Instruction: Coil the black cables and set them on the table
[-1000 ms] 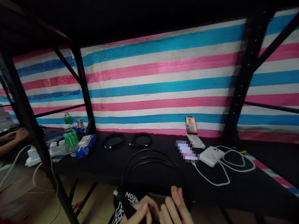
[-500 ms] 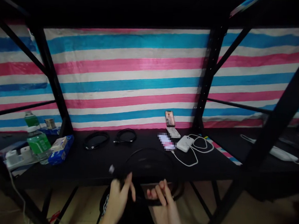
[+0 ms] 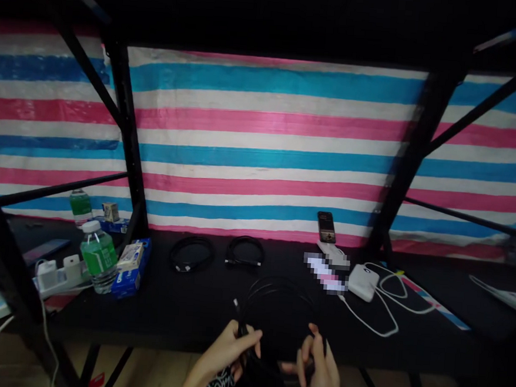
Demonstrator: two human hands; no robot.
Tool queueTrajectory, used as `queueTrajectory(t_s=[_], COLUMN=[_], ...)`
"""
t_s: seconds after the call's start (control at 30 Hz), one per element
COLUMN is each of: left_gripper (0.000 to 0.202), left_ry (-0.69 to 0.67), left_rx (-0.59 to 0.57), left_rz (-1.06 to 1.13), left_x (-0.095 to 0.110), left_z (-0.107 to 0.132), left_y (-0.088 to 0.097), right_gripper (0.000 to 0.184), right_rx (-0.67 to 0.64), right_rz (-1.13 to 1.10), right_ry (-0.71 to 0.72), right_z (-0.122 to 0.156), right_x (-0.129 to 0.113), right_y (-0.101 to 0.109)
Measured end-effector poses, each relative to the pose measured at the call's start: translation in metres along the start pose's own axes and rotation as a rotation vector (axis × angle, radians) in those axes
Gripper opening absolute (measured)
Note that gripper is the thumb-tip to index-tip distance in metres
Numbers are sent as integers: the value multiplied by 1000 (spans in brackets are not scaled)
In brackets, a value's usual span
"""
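Left fingers and right fingers grip a coiled black cable; nearer bottle capped, contents unclear.

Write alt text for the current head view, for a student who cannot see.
A person's left hand and right hand hold a looped black cable at a black shelf. On it, left to right, are a green-labelled bottle, a blue pack, two coiled black cables and a white block, with striped sheeting behind.
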State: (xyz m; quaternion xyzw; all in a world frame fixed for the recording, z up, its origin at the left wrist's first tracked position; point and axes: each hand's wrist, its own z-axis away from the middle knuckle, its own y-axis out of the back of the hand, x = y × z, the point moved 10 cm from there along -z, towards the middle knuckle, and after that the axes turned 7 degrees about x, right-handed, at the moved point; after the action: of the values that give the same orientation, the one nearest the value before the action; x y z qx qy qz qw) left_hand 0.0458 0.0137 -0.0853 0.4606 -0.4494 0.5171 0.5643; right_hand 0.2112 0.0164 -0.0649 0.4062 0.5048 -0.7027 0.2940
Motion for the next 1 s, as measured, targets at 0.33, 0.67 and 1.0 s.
queueTrajectory(t_s=[0.33,0.67,1.0], left_gripper=[63,69,56], left_ry=[-5,-35,-328], left_rx=[207,185,100], left_rz=[128,-213,-146], left_x=[-6,41,91], left_z=[30,38,92], left_y=[-35,-6,55], right_gripper=[42,45,52], right_rx=[-103,-245,-125], right_rz=[-61,-223,154], right_ry=[47,-150,10], right_z=[19,10,-7], right_x=[-21,-62,-105], right_y=[6,-2,23])
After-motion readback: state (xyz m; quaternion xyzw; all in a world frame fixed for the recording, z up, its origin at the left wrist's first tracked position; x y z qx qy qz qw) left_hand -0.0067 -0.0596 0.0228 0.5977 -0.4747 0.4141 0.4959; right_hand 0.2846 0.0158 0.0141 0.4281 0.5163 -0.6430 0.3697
